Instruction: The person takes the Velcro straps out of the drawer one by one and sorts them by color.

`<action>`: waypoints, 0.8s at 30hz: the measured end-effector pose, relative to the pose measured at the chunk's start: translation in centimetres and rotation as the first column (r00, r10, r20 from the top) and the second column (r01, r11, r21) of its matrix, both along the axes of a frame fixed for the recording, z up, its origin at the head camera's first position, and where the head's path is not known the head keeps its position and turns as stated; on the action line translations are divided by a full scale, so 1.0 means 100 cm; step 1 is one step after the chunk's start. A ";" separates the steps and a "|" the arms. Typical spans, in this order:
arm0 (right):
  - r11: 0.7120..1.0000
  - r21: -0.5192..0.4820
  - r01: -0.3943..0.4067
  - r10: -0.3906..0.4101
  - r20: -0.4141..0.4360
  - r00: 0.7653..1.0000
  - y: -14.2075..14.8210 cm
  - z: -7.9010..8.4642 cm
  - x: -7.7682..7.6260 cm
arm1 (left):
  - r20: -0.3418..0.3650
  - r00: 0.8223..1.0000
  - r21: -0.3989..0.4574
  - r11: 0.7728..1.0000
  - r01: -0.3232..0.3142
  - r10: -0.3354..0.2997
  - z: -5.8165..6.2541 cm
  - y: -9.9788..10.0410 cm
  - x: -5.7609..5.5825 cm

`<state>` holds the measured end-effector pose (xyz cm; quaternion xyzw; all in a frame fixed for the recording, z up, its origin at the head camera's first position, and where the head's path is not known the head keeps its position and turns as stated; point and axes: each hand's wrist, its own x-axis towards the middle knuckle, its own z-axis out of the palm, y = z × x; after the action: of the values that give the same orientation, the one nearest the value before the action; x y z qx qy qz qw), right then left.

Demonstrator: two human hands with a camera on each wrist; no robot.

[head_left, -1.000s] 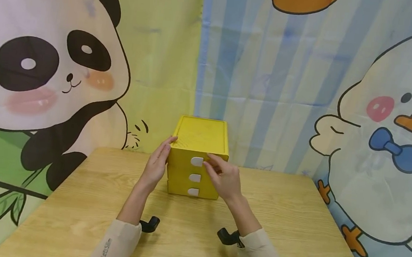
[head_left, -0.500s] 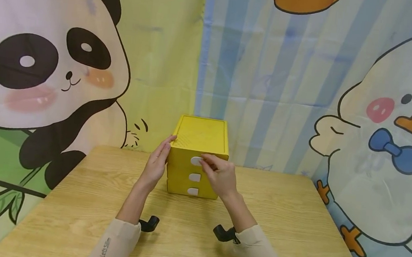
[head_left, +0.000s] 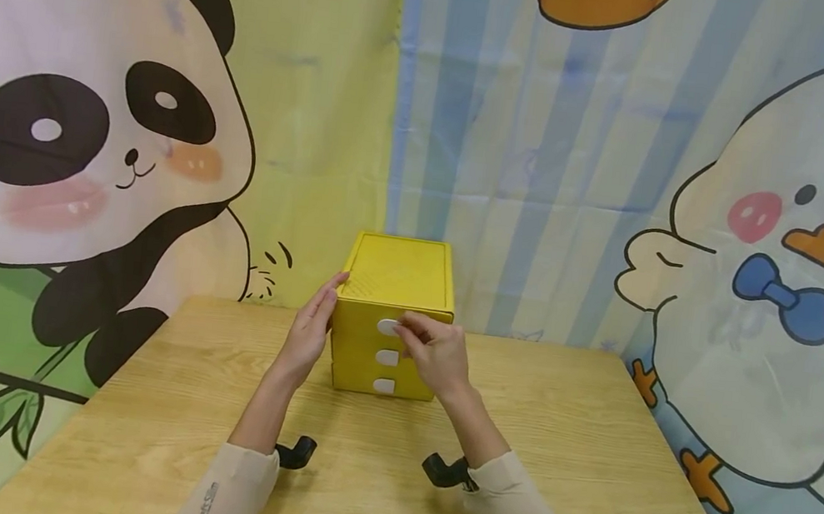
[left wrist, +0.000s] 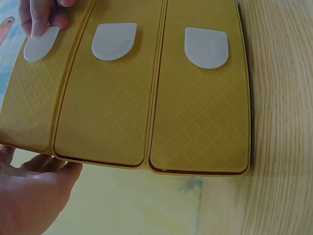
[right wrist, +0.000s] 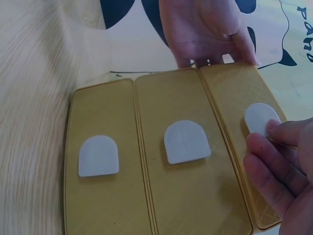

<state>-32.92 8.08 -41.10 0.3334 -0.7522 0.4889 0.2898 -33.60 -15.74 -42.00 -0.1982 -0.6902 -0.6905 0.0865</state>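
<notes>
A small yellow drawer unit (head_left: 401,268) stands on the table, its three drawers stacked and facing me. Each drawer front carries a white rounded handle. My left hand (head_left: 307,336) lies along the unit's left side, fingers extended and fingertips at the top left edge. At the top drawer, my right hand (head_left: 438,353) pinches the top handle (right wrist: 260,117) between thumb and fingers. The middle handle (left wrist: 114,41) and the bottom handle (left wrist: 206,47) are untouched. My right hand covers part of the top drawer's front.
The unit stands near the back of the wooden table (head_left: 573,441), close to a printed cloth backdrop (head_left: 530,135) with a panda and a white bird. Black wrist mounts (head_left: 297,452) stick out inward from both sleeves.
My right hand has shifted left from the right edge of the top handle and now pinches it. The left hand keeps its place against the unit's side.
</notes>
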 end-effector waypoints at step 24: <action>0.998 0.061 -0.006 0.013 -0.108 0.994 0.005 0.008 0.022 | 0.073 0.993 0.069 0.994 0.088 -0.093 0.004 -0.004 0.000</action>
<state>-30.72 8.58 -40.33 0.3715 -0.7484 0.4485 0.3175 -33.55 -16.09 -41.63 -0.2000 -0.6603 -0.7230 0.0350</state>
